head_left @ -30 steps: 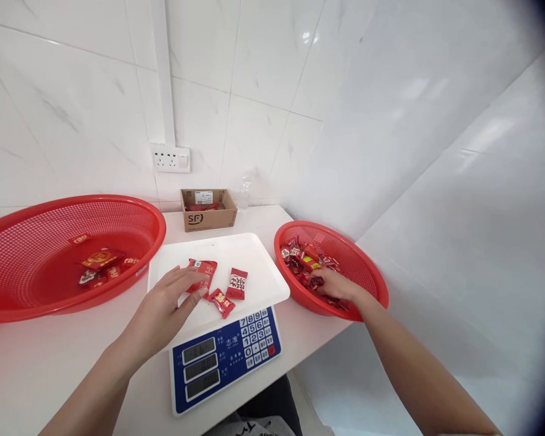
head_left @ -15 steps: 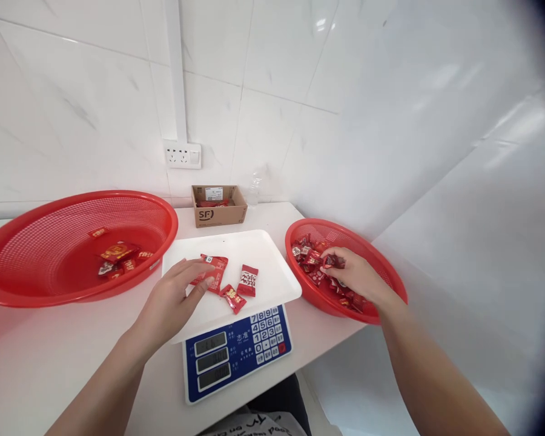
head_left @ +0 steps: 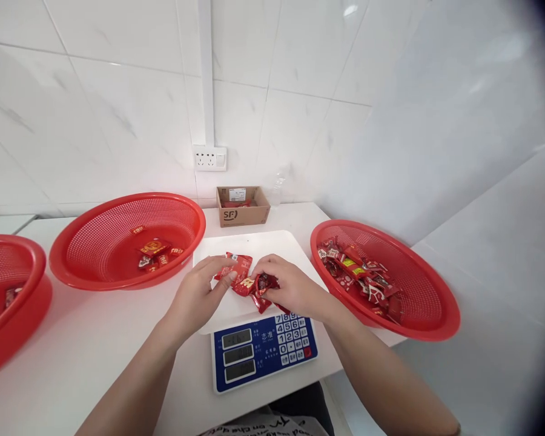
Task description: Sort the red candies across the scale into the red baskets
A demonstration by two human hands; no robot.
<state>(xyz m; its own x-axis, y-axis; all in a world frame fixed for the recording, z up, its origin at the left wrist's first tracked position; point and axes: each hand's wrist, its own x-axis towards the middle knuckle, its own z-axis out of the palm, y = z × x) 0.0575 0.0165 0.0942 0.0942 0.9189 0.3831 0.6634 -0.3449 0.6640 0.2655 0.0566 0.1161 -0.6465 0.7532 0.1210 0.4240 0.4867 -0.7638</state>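
A blue digital scale (head_left: pixel 264 354) with a white weighing tray (head_left: pixel 254 242) stands in front of me. Several red candy packets (head_left: pixel 238 274) lie on the tray. My left hand (head_left: pixel 200 293) rests on the tray's left part, fingers pinching a red packet. My right hand (head_left: pixel 286 287) is over the tray beside it, fingers curled round a dark red candy (head_left: pixel 263 283). The red basket at the right (head_left: pixel 429 318) holds many red candies (head_left: pixel 358 275).
A large red basket (head_left: pixel 118 275) with a few packets sits left of the scale; another red basket (head_left: pixel 9 284) shows at the far left. A small cardboard box (head_left: pixel 243 209) and a wall socket (head_left: pixel 209 158) are behind. The counter's front edge is close to me.
My right hand left the right basket with a candy and came over the weighing tray. The view shifted left, so a third basket came into sight. My left hand stayed on the tray.
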